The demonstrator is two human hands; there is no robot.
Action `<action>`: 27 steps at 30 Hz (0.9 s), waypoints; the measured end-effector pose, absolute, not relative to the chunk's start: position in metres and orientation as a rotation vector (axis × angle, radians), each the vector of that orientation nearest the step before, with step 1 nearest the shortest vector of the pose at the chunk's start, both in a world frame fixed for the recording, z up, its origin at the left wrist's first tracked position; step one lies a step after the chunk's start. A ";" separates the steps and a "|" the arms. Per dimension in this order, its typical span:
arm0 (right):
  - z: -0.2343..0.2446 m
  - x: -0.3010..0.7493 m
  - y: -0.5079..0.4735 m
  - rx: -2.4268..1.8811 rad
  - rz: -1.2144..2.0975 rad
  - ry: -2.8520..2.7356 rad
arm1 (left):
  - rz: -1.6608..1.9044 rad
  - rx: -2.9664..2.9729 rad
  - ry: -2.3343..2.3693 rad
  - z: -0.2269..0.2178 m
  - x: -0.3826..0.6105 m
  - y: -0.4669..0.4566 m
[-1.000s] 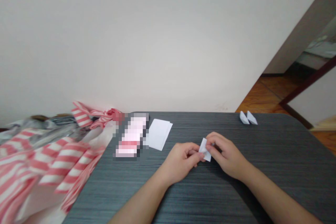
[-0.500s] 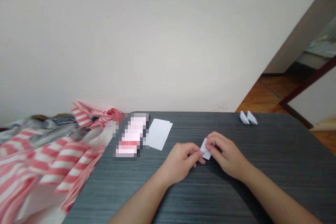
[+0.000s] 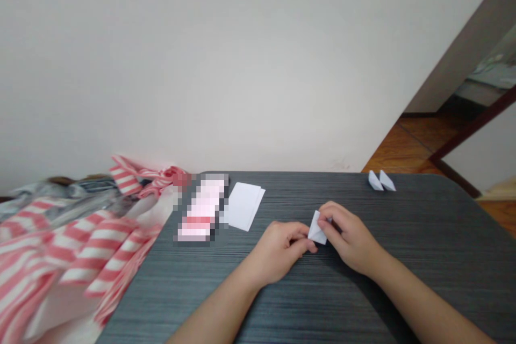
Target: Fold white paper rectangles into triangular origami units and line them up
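A small piece of folded white paper (image 3: 317,232) is held just above or against the dark, wood-grained table (image 3: 435,252), between the person's two hands, right of the middle of the view. The right hand (image 3: 350,235) pinches the paper's upper right part between thumb and index finger, the other fingers curled behind. The left hand (image 3: 279,250) is at the paper's left side, its thumb just by the lower corner and its index finger near the left edge; I cannot tell whether these two fingers grip the paper or only touch it. A crease shows across the paper's face, with a pointed flap toward the lower left

Beyond the left hand, flat white paper sheets (image 3: 244,207) lie overlapping, slightly out of line. Just left of them is an oblong pinkish item (image 3: 202,207), pixelated past recognition. Near the far right edge of the table, two folded white paper shapes (image 3: 381,181), pointed at the ends, sit side by side. Left of the table lies a heap of red-and-white striped cloth (image 3: 86,247); a pale wall (image 3: 250,64) rises behind, and brown wooden flooring (image 3: 397,145) shows at the right
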State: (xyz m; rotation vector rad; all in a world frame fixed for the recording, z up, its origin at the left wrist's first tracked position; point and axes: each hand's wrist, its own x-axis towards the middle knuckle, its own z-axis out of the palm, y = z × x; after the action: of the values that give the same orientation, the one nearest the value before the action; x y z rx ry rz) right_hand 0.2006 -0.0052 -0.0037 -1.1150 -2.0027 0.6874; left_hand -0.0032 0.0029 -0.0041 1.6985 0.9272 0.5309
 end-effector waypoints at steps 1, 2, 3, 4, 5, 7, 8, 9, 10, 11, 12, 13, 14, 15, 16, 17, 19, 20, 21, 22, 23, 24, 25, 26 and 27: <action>-0.004 0.201 -0.005 -1.116 0.688 -2.002 | 0.533 1.700 0.929 -0.004 -0.003 0.003; -0.004 0.201 -0.005 -1.116 0.690 -2.003 | 0.534 1.704 0.933 -0.004 -0.003 0.003; -0.004 0.201 -0.005 -1.116 0.693 -2.003 | 0.533 1.708 0.938 -0.004 -0.003 0.003; -0.004 0.201 -0.005 -1.115 0.695 -2.003 | 0.532 1.712 0.942 -0.004 -0.003 0.003; -0.004 0.201 -0.005 -1.114 0.698 -2.002 | 0.531 1.716 0.946 -0.004 -0.003 0.003; -0.003 0.201 -0.005 -1.113 0.705 -2.001 | 0.530 1.723 0.952 -0.004 -0.003 0.003; -0.003 0.201 -0.005 -1.113 0.708 -2.002 | 0.532 1.726 0.957 -0.004 -0.003 0.003; -0.003 0.201 -0.005 -1.111 0.708 -2.004 | 0.534 1.729 0.962 -0.005 -0.003 0.003; -0.003 0.200 -0.006 -1.110 0.707 -2.007 | 0.535 1.732 0.968 -0.005 -0.003 0.003; -0.002 0.200 -0.006 -1.110 0.704 -2.011 | 0.536 1.737 0.971 -0.005 -0.004 0.003; -0.002 0.200 -0.006 -1.111 0.699 -2.013 | 0.538 1.741 0.973 -0.005 -0.004 0.003; -0.002 0.200 -0.006 -1.113 0.695 -2.014 | 0.539 1.745 0.972 -0.005 -0.004 0.003; -0.003 0.200 -0.006 -1.115 0.694 -2.014 | 0.541 1.747 0.970 -0.005 -0.004 0.003; -0.003 0.200 -0.005 -1.115 0.693 -2.013 | 0.542 1.748 0.968 -0.005 -0.004 0.003; -0.003 0.200 -0.005 -1.111 0.693 -2.011 | 0.543 1.746 0.970 -0.005 -0.004 0.003; -0.003 0.200 -0.005 -1.105 0.693 -2.008 | 0.544 1.741 0.972 -0.005 -0.003 0.003; -0.003 0.200 -0.006 -1.094 0.689 -2.003 | 0.552 1.724 0.978 -0.004 -0.002 0.002; -0.003 0.200 -0.006 -1.091 0.685 -2.000 | 0.561 1.710 0.983 -0.004 -0.001 0.002; -0.003 0.200 -0.006 -1.092 0.681 -1.997 | 0.570 1.698 0.990 -0.004 -0.001 0.002; -0.003 0.200 -0.006 -1.093 0.679 -1.994 | 0.577 1.691 0.999 -0.003 -0.001 0.001; -0.002 0.200 -0.006 -1.094 0.675 -1.991 | 0.581 1.692 1.011 -0.003 0.000 0.001; -0.002 0.201 -0.006 -1.094 0.672 -1.990 | 0.581 1.699 1.025 -0.003 0.000 0.001; -0.002 0.201 -0.006 -1.094 0.672 -1.990 | 0.578 1.712 1.037 -0.002 -0.001 0.001; -0.002 0.201 -0.006 -1.095 0.673 -1.991 | 0.572 1.728 1.043 -0.002 -0.001 0.001; -0.002 0.200 -0.006 -1.094 0.676 -1.992 | 0.567 1.743 1.045 -0.002 -0.001 0.001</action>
State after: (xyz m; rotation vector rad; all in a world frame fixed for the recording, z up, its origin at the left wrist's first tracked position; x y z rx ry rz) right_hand 0.2005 -0.0062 -0.0016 -1.0945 -1.9923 0.6756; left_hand -0.0013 0.0011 -0.0019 1.7431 1.0452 0.5673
